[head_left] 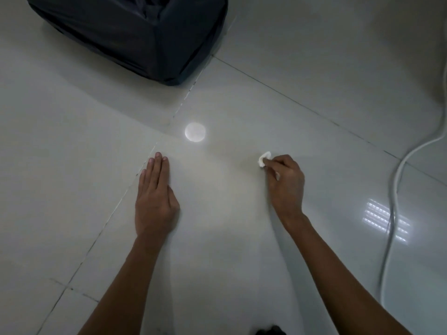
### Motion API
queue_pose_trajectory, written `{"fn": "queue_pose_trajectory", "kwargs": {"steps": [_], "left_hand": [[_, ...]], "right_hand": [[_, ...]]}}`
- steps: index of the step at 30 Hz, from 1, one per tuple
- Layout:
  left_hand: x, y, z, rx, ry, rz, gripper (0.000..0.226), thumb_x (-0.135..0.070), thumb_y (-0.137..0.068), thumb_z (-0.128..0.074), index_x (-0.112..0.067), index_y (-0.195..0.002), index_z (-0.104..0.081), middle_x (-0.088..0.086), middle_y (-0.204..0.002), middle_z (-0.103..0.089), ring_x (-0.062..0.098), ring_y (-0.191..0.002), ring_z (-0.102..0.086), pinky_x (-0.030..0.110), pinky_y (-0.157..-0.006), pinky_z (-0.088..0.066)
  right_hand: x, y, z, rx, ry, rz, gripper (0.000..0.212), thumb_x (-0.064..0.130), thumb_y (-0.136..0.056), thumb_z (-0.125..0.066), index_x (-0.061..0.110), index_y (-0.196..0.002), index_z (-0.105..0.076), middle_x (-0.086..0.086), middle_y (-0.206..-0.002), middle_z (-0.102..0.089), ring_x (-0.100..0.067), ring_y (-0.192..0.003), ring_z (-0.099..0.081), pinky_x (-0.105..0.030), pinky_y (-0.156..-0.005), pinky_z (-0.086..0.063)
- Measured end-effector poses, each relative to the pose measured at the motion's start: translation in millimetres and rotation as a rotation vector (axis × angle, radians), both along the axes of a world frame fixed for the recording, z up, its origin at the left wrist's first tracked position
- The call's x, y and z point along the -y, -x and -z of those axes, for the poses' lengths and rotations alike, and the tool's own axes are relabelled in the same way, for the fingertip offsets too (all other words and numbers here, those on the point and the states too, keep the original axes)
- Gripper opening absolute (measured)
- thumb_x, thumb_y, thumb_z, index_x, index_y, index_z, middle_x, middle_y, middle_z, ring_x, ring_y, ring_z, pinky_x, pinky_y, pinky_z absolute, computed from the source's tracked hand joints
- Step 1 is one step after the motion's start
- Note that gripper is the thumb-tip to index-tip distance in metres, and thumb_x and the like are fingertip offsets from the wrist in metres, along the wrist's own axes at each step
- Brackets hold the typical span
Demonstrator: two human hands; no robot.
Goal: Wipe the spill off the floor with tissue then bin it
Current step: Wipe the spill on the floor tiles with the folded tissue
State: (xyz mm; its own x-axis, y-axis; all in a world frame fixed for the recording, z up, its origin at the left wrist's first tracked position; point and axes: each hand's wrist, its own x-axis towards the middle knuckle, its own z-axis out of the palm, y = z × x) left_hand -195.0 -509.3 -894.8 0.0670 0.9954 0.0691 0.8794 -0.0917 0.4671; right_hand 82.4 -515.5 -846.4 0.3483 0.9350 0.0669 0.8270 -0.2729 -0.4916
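My right hand [286,183] pinches a small crumpled white tissue [264,158] against the glossy pale floor tiles [302,97]. My left hand [154,197] rests flat on the floor, palm down, fingers together and holding nothing. A bin lined with a black plastic bag [135,32] stands at the top left, beyond both hands. I cannot make out any spill on the tile; the floor between my hands looks faintly yellowish.
A bright round spot of reflected light [195,132] lies on the tile ahead of my left hand. A white cable [394,187] runs along the floor at the right. Dark grout lines [290,99] cross the tiles.
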Motion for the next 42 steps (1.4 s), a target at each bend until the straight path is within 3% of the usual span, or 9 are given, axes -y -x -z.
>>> {"fn": "queue_pose_trajectory", "kwargs": {"steps": [6, 10, 14, 20, 23, 28, 33, 38, 42], "left_hand": [[0, 0, -4, 0.012, 0.029, -0.014, 0.065, -0.002, -0.093, -0.038, -0.007, -0.158, -0.034, 0.007, -0.168, -0.030, 0.020, -0.158, -0.023, 0.037, -0.131, -0.015], [-1, -1, -3, 0.001, 0.017, -0.026, 0.068, 0.001, -0.091, -0.040, -0.006, -0.158, -0.035, 0.008, -0.167, -0.031, 0.022, -0.157, -0.025, 0.032, -0.131, -0.011], [1, -3, -3, -0.016, 0.020, -0.030, 0.069, 0.002, -0.090, -0.039, -0.005, -0.158, -0.034, 0.009, -0.168, -0.031, 0.022, -0.158, -0.024, 0.035, -0.131, -0.013], [1, -2, -6, 0.020, 0.013, -0.043, 0.067, -0.002, -0.090, -0.037, -0.007, -0.157, -0.036, 0.007, -0.166, -0.033, 0.020, -0.157, -0.026, 0.036, -0.130, -0.017], [1, -3, -6, 0.035, 0.011, -0.052, 0.066, -0.004, -0.091, -0.038, -0.008, -0.157, -0.038, 0.005, -0.166, -0.034, 0.018, -0.157, -0.026, 0.037, -0.130, -0.019], [-1, -3, -5, 0.046, 0.009, -0.064, 0.065, -0.004, -0.091, -0.040, -0.008, -0.156, -0.040, 0.005, -0.165, -0.036, 0.018, -0.156, -0.028, 0.030, -0.130, -0.014], [-1, -3, -8, 0.056, 0.010, -0.062, 0.065, -0.004, -0.091, -0.039, -0.007, -0.156, -0.040, 0.006, -0.165, -0.037, 0.019, -0.155, -0.029, 0.025, -0.130, -0.011], [-1, -2, -4, 0.025, 0.003, -0.145, 0.065, -0.007, -0.094, -0.036, -0.006, -0.159, -0.030, 0.009, -0.167, -0.032, 0.023, -0.156, -0.027, 0.040, -0.130, -0.016], [-1, -1, 3, -0.043, -0.001, -0.150, 0.066, -0.009, -0.094, -0.034, -0.011, -0.160, -0.032, 0.009, -0.169, -0.026, 0.028, -0.159, -0.019, 0.045, -0.130, -0.013]], "right_hand": [[82, 57, -15, -0.090, 0.061, -0.281, 0.018, 0.022, -0.097, -0.061, 0.016, -0.100, -0.077, 0.003, -0.096, -0.068, -0.019, -0.089, -0.060, -0.028, -0.070, -0.048], [96, 7, -10, -0.027, 0.044, -0.029, 0.019, 0.001, -0.088, -0.071, 0.010, -0.102, -0.079, -0.003, -0.095, -0.068, -0.026, -0.086, -0.064, -0.036, -0.074, -0.052], [45, 10, 0, -0.044, -0.016, 0.108, 0.018, -0.002, -0.085, -0.070, 0.007, -0.099, -0.078, -0.007, -0.091, -0.069, -0.029, -0.081, -0.064, -0.038, -0.072, -0.051], [54, 81, -7, -0.148, 0.025, -0.245, 0.010, 0.017, -0.096, -0.066, 0.017, -0.097, -0.076, 0.006, -0.095, -0.065, -0.017, -0.089, -0.058, -0.025, -0.073, -0.048], [79, 61, -9, -0.153, 0.050, -0.248, 0.015, 0.010, -0.091, -0.070, 0.019, -0.101, -0.076, 0.008, -0.098, -0.064, -0.015, -0.093, -0.062, -0.022, -0.078, -0.049], [0, 22, 2, -0.096, -0.037, 0.015, 0.021, -0.001, -0.084, -0.070, 0.009, -0.099, -0.079, -0.006, -0.092, -0.068, -0.027, -0.083, -0.066, -0.040, -0.073, -0.055], [-79, 66, 8, -0.122, -0.052, -0.094, 0.018, 0.004, -0.085, -0.067, 0.010, -0.097, -0.079, -0.004, -0.093, -0.068, -0.026, -0.086, -0.062, -0.026, -0.074, -0.045], [-15, 100, 2, -0.135, 0.022, -0.517, 0.020, 0.022, -0.098, -0.055, 0.017, -0.097, -0.074, 0.000, -0.092, -0.062, -0.024, -0.086, -0.056, -0.033, -0.066, -0.045], [21, 54, -1, -0.143, 0.002, -0.375, 0.012, 0.015, -0.092, -0.066, 0.018, -0.096, -0.076, 0.004, -0.092, -0.065, -0.020, -0.087, -0.061, -0.031, -0.073, -0.049]]}}
